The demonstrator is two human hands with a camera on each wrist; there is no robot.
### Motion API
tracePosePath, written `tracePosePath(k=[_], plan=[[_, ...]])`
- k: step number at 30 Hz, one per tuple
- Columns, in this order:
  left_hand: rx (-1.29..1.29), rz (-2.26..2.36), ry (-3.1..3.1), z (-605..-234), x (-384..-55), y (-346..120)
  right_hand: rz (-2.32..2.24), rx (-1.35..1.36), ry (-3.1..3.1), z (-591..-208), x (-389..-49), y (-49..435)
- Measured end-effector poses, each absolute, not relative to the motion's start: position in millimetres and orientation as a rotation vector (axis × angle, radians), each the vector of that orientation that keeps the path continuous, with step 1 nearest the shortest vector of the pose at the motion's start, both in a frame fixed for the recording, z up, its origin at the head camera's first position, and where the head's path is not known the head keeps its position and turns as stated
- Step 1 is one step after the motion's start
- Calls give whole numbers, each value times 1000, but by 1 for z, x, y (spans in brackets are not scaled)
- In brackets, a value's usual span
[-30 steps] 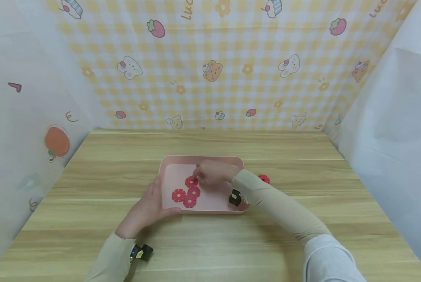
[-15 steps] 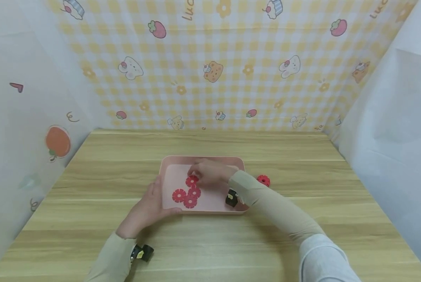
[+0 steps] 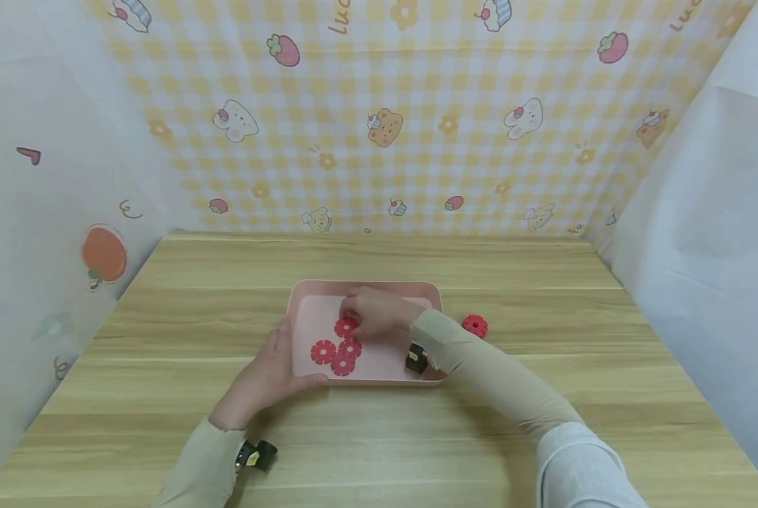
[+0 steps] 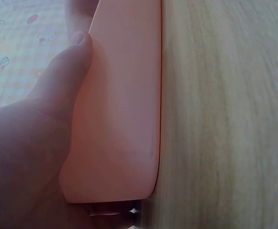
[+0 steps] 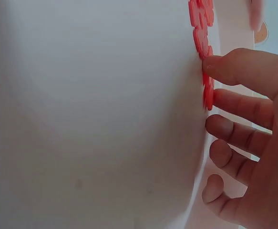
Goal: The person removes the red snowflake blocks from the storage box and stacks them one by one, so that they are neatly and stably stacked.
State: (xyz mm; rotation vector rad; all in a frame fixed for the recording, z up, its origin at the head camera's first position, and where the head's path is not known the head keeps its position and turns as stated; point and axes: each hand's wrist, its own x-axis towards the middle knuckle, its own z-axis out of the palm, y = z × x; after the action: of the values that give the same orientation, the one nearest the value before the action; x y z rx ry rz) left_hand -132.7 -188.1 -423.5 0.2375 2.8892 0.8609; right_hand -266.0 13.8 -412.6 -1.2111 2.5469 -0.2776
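Observation:
A shallow pink tray [image 3: 382, 368] lies on the table, with several red notched plastic discs [image 3: 323, 352] flat in its left half. My left hand [image 3: 266, 374] grips the tray's near left corner, its thumb along the front wall in the left wrist view and its fingers round the end. Reaching into the tray, my right hand [image 3: 382, 309] pinches the edge of a red disc [image 3: 346, 327] at the far end of the group. In the right wrist view its thumb and index finger touch the red disc [image 5: 208, 95]; the other fingers are bent beside it.
One more red disc [image 3: 475, 325] lies on the wooden table [image 3: 519, 282] to the right of the tray, beyond my right forearm. A patterned cloth [image 3: 366, 169] hangs behind the table, and white sheets stand at both sides.
My right hand has shifted slightly left, its fingertips now around the far disc. The disc right of the tray shows more fully as the sleeve moved off it. My left hand stays put.

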Motion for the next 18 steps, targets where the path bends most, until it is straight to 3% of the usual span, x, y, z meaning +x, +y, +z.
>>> tracePosePath(k=[18], plan=[[277, 935, 2897, -422, -132, -186, -479, -1030, 2530, -405, -262, 21]])
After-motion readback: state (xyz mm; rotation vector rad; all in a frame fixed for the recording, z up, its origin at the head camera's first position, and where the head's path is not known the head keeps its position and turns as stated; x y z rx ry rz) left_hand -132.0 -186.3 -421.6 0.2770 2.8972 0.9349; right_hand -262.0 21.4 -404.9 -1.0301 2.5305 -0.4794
